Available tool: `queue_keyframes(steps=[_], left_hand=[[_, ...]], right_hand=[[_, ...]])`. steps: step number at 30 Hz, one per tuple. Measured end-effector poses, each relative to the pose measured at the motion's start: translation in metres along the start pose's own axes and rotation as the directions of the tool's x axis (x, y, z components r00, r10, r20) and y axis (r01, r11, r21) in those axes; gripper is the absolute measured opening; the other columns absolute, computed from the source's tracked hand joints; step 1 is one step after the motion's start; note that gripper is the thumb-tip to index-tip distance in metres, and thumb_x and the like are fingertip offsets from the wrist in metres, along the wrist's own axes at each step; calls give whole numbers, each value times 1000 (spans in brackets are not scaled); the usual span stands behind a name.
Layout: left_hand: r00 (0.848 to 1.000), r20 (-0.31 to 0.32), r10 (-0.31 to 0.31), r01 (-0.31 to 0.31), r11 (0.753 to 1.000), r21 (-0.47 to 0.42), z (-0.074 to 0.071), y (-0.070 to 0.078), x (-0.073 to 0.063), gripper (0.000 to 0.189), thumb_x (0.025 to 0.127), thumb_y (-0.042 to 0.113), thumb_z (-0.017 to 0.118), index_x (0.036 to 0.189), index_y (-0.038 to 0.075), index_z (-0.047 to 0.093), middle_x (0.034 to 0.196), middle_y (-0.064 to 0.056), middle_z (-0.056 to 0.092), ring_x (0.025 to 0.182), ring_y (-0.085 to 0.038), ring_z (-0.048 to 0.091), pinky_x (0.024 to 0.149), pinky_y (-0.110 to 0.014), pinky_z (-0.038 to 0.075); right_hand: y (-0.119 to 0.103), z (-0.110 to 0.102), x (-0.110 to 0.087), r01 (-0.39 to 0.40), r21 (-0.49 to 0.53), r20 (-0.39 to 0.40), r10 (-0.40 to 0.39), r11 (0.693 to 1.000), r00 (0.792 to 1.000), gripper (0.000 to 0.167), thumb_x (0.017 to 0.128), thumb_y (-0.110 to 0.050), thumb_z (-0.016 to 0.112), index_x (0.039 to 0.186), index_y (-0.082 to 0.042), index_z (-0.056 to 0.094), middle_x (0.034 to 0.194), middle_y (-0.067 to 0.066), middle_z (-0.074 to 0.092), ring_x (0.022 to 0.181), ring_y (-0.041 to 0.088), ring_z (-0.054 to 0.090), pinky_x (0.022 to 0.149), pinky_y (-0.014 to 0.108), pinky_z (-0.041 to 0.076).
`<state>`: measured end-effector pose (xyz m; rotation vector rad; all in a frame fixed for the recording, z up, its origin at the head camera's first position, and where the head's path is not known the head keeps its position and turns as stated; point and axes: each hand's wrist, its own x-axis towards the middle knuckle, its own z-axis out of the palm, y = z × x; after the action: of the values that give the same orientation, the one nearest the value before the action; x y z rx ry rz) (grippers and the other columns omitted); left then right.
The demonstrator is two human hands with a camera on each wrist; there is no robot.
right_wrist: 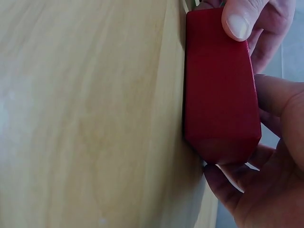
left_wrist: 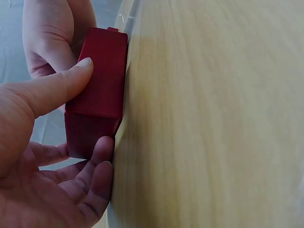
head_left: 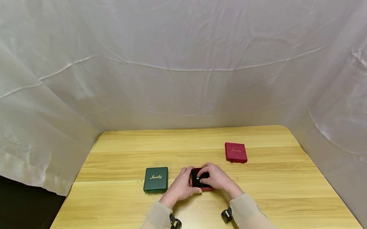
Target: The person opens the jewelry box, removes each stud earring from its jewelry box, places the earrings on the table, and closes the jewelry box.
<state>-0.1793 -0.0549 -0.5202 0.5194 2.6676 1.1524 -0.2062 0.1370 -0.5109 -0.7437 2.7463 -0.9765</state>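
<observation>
An uncovered red jewelry box (head_left: 207, 189) with a black lining rests on the table near its front middle. My left hand (head_left: 182, 185) grips the box from its left side, the thumb (left_wrist: 71, 85) lying along the front wall and the other fingers at its left end. My right hand (head_left: 217, 177) reaches over the right side, thumb and forefinger bent down into the box. A small silvery piece of jewelry (head_left: 198, 178) shows against the lining beside those fingertips; whether they pinch it is too small to tell. In the right wrist view, the red front wall (right_wrist: 218, 85) hides the inside.
A red lid (head_left: 236, 152) marked "Jewelry" lies farther back to the right. Left of my left hand sits a closed green jewelry box (head_left: 155, 179). The wooden table (head_left: 129, 214) is bordered by pale cloth (head_left: 182, 94) at the back and sides.
</observation>
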Motion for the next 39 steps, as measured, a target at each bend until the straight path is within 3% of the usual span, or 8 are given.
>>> queue_keyframes(steps=[8,18,29,39], left_hand=[[1000,4,-11,11,1000,-16,-1,1,-1,90,78,33,84,148,3,37,127,-11,47,89,-17,50,80,-34,43],[1000,0,-4,4,1000,-2,0,1,-1,89,78,33,84,147,2,38,127,-10,46,88,-16,49,81,-33,43],[1000,2,-6,6,1000,-10,0,1,-1,90,78,33,85,148,2,37,130,-12,46,96,-19,50,85,-36,43],[1000,4,-6,6,1000,-10,0,1,-1,90,78,33,85,148,2,38,129,-12,46,93,-19,49,83,-35,43]], right_hand=[[-3,1,1,1,-8,0,-1,1000,1000,14,84,-5,76,79,-14,66,104,7,61,98,27,58,91,48,47],[-3,1,1,2,6,-8,-2,1000,1000,12,84,-5,76,95,-9,75,108,12,64,102,32,59,92,52,45],[-2,2,3,1,-4,-16,-1,1000,1000,8,83,-5,77,85,-12,74,106,10,64,100,29,60,91,49,47],[-1,5,5,22,-28,-22,-23,999,1000,11,83,-5,77,82,-14,70,102,6,63,98,26,59,89,47,47]])
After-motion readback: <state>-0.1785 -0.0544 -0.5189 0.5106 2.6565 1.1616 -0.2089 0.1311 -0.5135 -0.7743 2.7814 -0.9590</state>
